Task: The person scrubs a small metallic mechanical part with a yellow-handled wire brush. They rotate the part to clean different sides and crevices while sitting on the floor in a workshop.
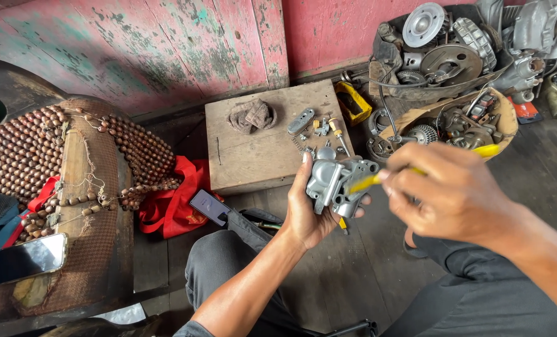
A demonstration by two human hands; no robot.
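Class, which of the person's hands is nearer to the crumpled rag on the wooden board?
Left. The left hand sits just below-right of the rag, gripping the metal part; the right hand is farther right.

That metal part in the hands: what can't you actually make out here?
Head view only:
- Tool tip: blurred, lost against the metal part.
- Part's underside: covered by the left hand.
- Right hand: motion-blurred, grip unclear.
- Small pieces on the wooden block: too small to identify.
- Engine parts: cut by the edge.
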